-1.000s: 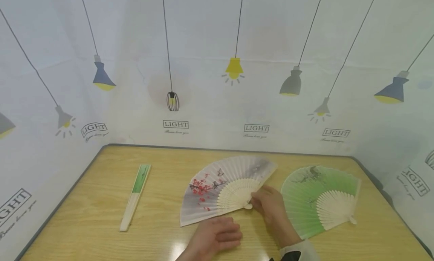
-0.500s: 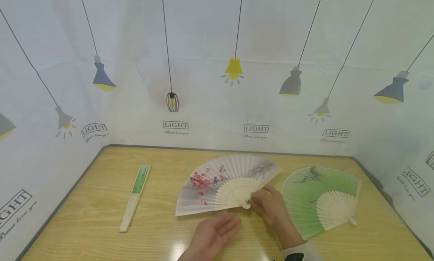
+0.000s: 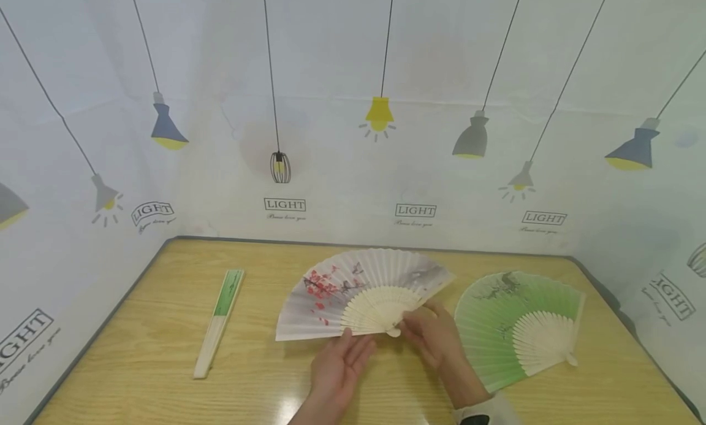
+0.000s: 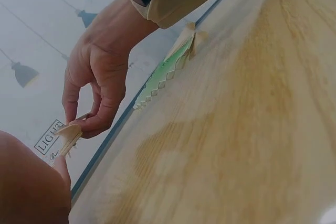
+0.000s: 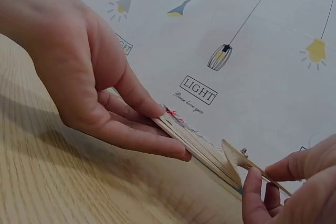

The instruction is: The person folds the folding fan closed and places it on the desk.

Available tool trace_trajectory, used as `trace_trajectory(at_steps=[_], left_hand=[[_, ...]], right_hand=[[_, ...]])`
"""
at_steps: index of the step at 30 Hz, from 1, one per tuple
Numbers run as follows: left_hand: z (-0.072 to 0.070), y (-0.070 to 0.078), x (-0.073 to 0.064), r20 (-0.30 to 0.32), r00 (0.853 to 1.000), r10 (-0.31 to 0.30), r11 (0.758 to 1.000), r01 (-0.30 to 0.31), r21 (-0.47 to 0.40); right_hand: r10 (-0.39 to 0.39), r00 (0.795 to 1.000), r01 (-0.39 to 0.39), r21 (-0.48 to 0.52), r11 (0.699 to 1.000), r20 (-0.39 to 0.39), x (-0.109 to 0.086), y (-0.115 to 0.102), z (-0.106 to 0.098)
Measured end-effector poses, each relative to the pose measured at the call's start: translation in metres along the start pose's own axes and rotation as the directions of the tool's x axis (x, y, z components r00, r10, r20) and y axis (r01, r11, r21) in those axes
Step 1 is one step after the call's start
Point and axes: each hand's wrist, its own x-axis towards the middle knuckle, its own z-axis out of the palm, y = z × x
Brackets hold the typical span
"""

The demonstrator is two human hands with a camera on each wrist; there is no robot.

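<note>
A spread folding fan [image 3: 326, 311], pale grey with red blossoms and cream ribs, is held tilted above the table in the head view. Near its pivot, my right hand [image 3: 434, 338] pinches the right end rib between thumb and fingers. My left hand [image 3: 336, 370] is at the fan's lower left edge, thumb on top and nearly straight fingers underneath. From the right wrist view, the left thumb and fingers pinch the stacked rib edge [image 5: 205, 150]. The left wrist view shows the right fingertips gripping the fan's pivot end [image 4: 69, 134].
An open green folding fan [image 3: 491, 330] lies on the right of the wooden table [image 3: 149, 351]. To the left rests a closed green-and-cream folding fan [image 3: 218, 324]. A white backdrop [image 3: 331, 57] printed with lamps rises behind the table edge.
The blossom fan has shifted slightly left and up, its lower edge turning nearly level. My left hand has moved from below the fan to its edge, with the thumb now over it.
</note>
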Motion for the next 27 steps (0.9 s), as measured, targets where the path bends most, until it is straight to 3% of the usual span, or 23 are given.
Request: trace_trajectory(at_steps=[2,3,6,13,19,27], left_hand=[[0.001,0.0,0.001,-0.04,0.999,0.031,0.999,-0.031,-0.007],[0.002,0.0,0.002,-0.066,0.997,0.044,0.999,-0.045,-0.012],[0.003,0.001,0.004,-0.126,0.988,0.093,0.995,-0.097,-0.024],[-0.001,0.005,0.01,-0.202,0.962,0.186,0.979,-0.198,-0.043],[-0.008,0.019,0.017,-0.244,0.939,0.241,0.969,-0.248,-0.001],[-0.012,0.038,0.023,-0.251,0.943,0.22,0.974,-0.228,-0.005]], right_hand=[[0.013,1.0,-0.013,0.056,0.998,-0.005,0.0,0.0,0.003],[0.09,0.995,-0.079,0.195,0.978,-0.049,-0.001,-0.001,0.006],[0.105,0.993,-0.087,0.254,0.963,-0.059,-0.001,-0.002,0.01],[0.111,0.991,-0.089,0.25,0.964,-0.076,-0.007,-0.003,0.025],[0.126,0.988,-0.095,0.282,0.955,-0.093,-0.011,-0.002,0.042],[0.101,0.991,-0.071,0.307,0.949,-0.083,-0.012,0.004,0.055]])
